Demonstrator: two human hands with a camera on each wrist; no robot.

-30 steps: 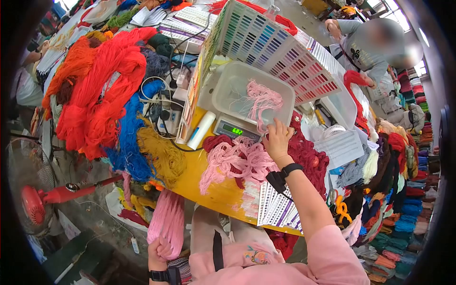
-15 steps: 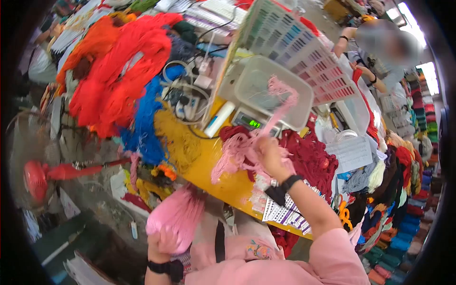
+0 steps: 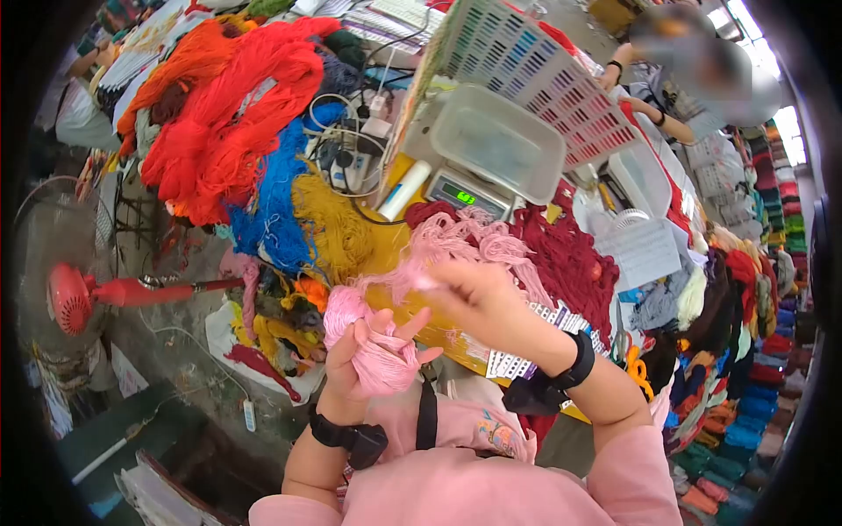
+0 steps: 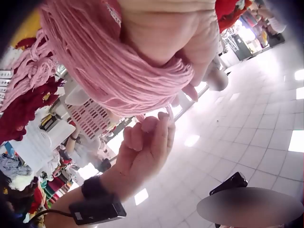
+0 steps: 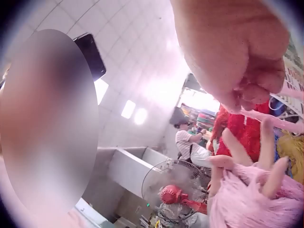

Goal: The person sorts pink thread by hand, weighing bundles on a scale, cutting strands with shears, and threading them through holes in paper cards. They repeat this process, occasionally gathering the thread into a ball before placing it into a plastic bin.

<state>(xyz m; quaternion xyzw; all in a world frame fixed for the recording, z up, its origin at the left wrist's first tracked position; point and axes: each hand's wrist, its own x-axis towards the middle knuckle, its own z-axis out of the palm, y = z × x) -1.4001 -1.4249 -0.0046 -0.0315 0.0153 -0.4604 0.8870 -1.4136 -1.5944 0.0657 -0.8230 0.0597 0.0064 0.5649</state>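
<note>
My left hand holds a bundled pink skein of yarn in front of my body. Its fingers poke up through and around the strands, and the yarn wraps across the hand in the left wrist view. My right hand, slightly blurred, pinches loose pink strands between thumb and fingertips, just right of the skein. Curled fingers of that hand show in the left wrist view. On the yellow table beyond lies a tangled heap of pink yarn. Behind it, a digital scale carries a clear plastic tub.
Dark red yarn and printed colour cards lie right of the pink heap. Mustard, blue and red yarn spread leftward. A red fan stands at left. A colour-chart panel rises behind the tub.
My right hand lifted the pink yarn out of the tub and drew it toward me. My left hand rose with the skein from beside my lap, bringing both hands close together.
</note>
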